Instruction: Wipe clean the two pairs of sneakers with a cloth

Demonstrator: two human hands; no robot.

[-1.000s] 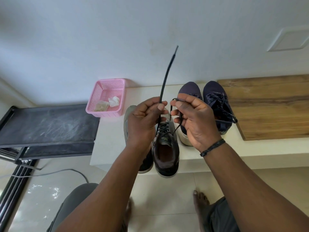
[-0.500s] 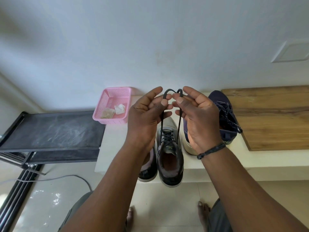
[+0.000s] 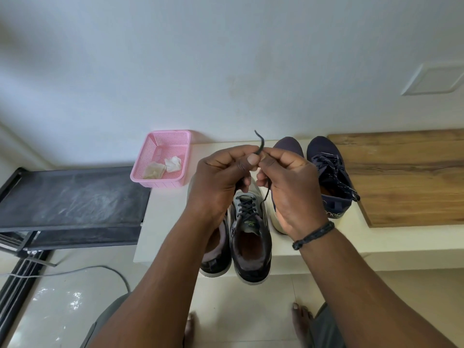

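Note:
Two pairs of sneakers stand on a cream ledge (image 3: 165, 222). The grey-and-black pair (image 3: 251, 237) is at the front, heels over the edge; its left shoe (image 3: 216, 252) is partly hidden by my left forearm. The navy pair (image 3: 329, 177) stands to the right, its left shoe largely behind my right hand. My left hand (image 3: 221, 177) and my right hand (image 3: 288, 187) meet above the grey shoe, both pinching its black shoelace (image 3: 259, 144), whose end curls up between my thumbs. Crumpled cloths (image 3: 163, 167) lie in a pink basket (image 3: 173, 139).
A black rack shelf (image 3: 72, 197) adjoins the ledge on the left, with a grey cable (image 3: 95, 270) on the tiled floor below. A wooden board (image 3: 406, 172) lies on the ledge at the right. My bare feet (image 3: 301, 320) stand in front of the ledge.
The lace stood straight up from my left hand, then formed a loop between both hands. Now the hands are closer together and only a short curled end shows above my thumbs.

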